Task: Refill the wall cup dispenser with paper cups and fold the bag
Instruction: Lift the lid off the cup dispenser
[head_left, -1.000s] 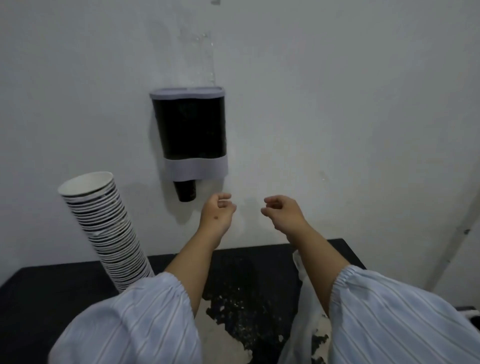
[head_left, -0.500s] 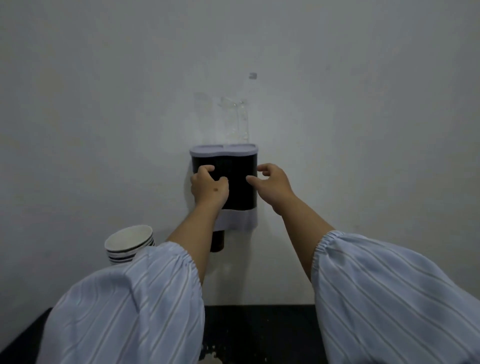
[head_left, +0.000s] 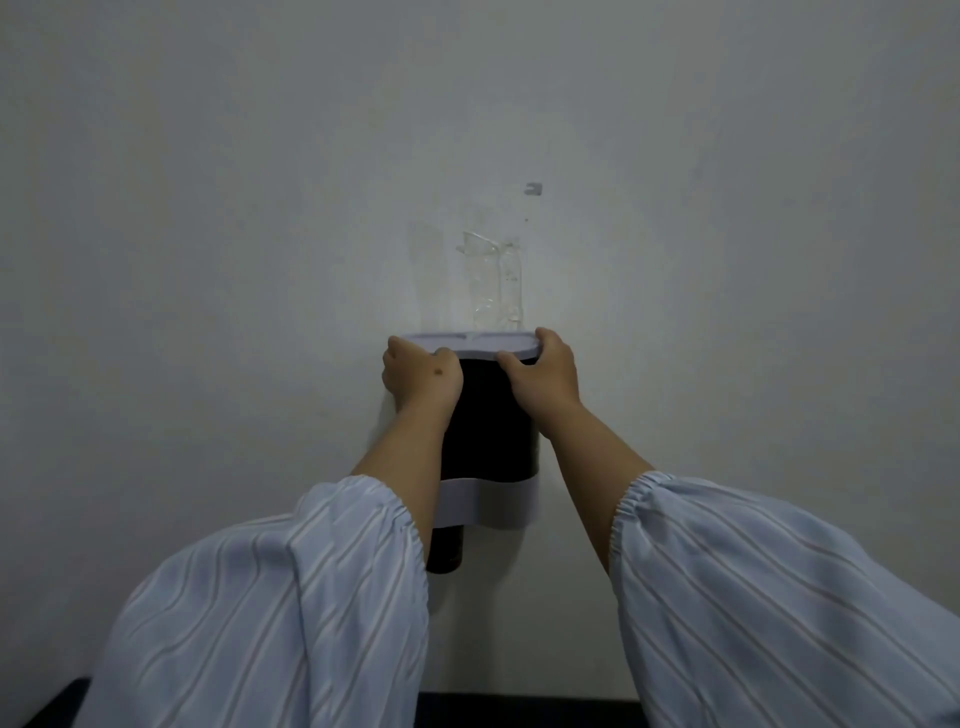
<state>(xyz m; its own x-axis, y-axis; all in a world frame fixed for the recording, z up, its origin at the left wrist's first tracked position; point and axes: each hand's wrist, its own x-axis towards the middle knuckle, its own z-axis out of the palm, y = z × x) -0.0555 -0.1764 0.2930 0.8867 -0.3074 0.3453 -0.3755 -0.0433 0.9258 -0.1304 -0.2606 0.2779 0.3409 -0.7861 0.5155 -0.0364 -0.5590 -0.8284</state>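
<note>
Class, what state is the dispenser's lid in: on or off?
On. The pale lid sits flat across the top of the black dispenser, with the left hand and right hand gripping its ends.

I am reaching both arms up and forward, striped sleeves bunched at the forearms, my left hand (head_left: 422, 375) and right hand (head_left: 543, 375) side by side, fingers curling over the lid (head_left: 470, 343) edge.
</note>
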